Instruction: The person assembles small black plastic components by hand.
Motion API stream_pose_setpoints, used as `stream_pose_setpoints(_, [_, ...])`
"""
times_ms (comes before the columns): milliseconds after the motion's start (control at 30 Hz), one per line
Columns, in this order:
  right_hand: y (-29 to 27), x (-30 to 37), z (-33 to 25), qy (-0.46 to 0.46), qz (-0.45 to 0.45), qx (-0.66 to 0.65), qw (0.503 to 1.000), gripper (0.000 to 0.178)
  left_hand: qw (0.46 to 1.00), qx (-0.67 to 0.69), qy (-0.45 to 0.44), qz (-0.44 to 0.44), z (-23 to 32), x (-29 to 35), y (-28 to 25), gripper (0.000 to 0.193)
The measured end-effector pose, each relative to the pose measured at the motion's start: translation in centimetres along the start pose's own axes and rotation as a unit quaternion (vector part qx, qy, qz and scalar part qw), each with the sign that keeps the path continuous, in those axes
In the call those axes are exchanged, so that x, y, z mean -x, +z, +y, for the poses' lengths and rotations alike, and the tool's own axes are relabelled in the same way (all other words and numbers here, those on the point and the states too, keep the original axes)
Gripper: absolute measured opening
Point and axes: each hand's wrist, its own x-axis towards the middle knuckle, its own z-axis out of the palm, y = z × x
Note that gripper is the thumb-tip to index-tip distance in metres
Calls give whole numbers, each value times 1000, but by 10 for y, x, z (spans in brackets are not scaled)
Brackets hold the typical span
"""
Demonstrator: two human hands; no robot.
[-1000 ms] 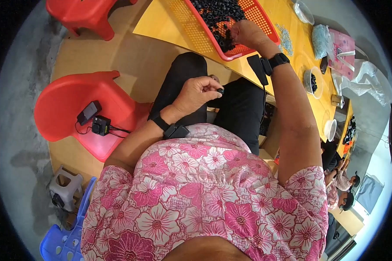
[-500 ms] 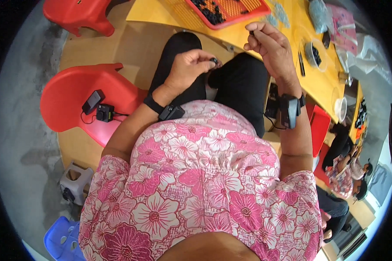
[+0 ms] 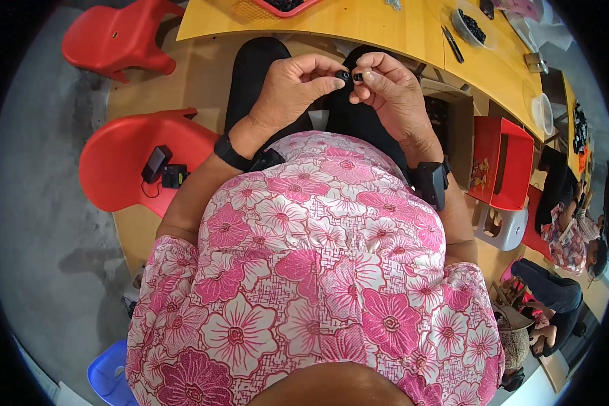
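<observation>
Thumb and fingers of the left hand [image 3: 294,86] pinch a small black ringed part [image 3: 343,75]. Thumb and forefinger of the right hand [image 3: 394,91] pinch a second black piece [image 3: 358,77], also small, with the remaining fingers loosely curled. Both items are held just beside each other, above the lap in black trousers [image 3: 250,81]; whether they touch cannot be told at this size. Both hands are raised and apart from the counter [image 3: 379,28], a yellow surface whose front edge lies beyond the fingers.

On the counter, a red basket [image 3: 304,9] is cut off by the upper border and contains dark contents [image 3: 284,3], only partly visible. To its right, a clear bowl [image 3: 488,42] holds many small black components [image 3: 472,27]; a slim black tool [image 3: 453,44] lies just beside it. A metal can [image 3: 536,63] and a translucent bowl [image 3: 542,114] stand near the right-hand edge.

Each wrist carries a strapped black unit, left [image 3: 268,160] and right [image 3: 430,185]. At the left side, a red chair [image 3: 118,159] bears black devices [image 3: 157,162] with a cable; a red plastic seat [image 3: 115,40] stands near it. At the right, a cardboard box [image 3: 461,125] is beside a red box [image 3: 484,162], with a grey stool [image 3: 507,230] close by. Other people [image 3: 561,230] are present at the far right, their handwork too small to record
</observation>
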Motion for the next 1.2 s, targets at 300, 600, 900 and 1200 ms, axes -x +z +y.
stream_pose_setpoints(300, [2, -9, 9, 16, 2, -16, 1000, 18, 999, 3, 23, 22, -5, 1, -5, 17])
stream_pose_setpoints(600, [2, -14, 12, 1, 28, 37, 999, 21, 1000, 11, 12, 8, -3, 5, -10, 21])
stream_pose_setpoints(900, [-2, -16, 10, -7, 44, 102, 994, 26, 999, -46, 13, 19, -6, 5, -9, 20])
stream_pose_setpoints(1200, [0, -15, 5, -6, 43, 163, 986, 27, 996, -78, 21, 25, -4, 7, -8, 19])
